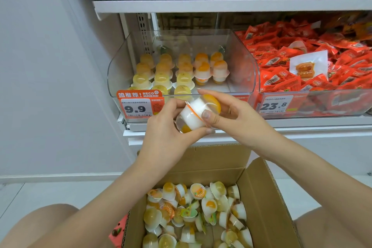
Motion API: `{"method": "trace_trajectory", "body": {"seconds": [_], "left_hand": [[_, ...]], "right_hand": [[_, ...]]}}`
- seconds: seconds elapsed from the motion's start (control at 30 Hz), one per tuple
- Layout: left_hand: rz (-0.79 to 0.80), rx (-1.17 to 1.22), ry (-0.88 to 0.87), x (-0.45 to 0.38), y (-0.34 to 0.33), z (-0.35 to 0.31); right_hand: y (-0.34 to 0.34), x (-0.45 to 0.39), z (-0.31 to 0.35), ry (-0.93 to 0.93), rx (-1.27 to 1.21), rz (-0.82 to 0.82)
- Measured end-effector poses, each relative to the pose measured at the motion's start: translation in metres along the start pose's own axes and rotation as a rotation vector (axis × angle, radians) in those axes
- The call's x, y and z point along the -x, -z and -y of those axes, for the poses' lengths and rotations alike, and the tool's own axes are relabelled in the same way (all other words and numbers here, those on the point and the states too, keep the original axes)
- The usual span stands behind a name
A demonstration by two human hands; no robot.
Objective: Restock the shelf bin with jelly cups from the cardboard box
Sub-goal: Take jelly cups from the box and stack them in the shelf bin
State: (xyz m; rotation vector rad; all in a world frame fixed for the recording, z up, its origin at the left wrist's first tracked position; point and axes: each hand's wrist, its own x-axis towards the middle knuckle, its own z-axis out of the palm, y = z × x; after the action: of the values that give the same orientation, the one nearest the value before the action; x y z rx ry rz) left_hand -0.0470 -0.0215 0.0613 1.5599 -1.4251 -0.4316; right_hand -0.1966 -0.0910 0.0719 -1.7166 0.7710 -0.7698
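Two white-and-orange jelly cups [196, 112] are pressed lid to lid in front of the shelf edge. My left hand [167, 127] grips the lower cup from the left. My right hand [233, 112] grips the upper cup from the right, thumb across the front. Behind them stands the clear shelf bin [118, 70], holding rows of upright jelly cups [181, 70] over its left and middle. Below, the open cardboard box [261, 197] holds several loose jelly cups [197, 213] lying in a heap.
A second clear bin [342, 104] to the right is full of red snack packets. Price tags reading 9.9 [136, 107] and 23.8 [274, 104] hang on the bin fronts. A white wall runs along the left. My knees flank the box.
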Motion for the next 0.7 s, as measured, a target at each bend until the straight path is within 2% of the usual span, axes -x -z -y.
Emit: {"method": "trace_trajectory", "body": {"seconds": [0.1,0.43,0.7], "left_hand": [[0.008,-0.046,-0.011,-0.001,-0.001,0.004],[0.011,-0.196,-0.110,0.002,-0.005,0.012],[0.011,-0.291,-0.194,0.001,-0.002,0.013]], "right_hand": [[-0.001,0.001,-0.002,-0.057,-0.096,0.044],[0.001,0.000,-0.003,-0.121,-0.094,0.065],[0.001,-0.002,-0.004,-0.188,-0.200,0.133]]}}
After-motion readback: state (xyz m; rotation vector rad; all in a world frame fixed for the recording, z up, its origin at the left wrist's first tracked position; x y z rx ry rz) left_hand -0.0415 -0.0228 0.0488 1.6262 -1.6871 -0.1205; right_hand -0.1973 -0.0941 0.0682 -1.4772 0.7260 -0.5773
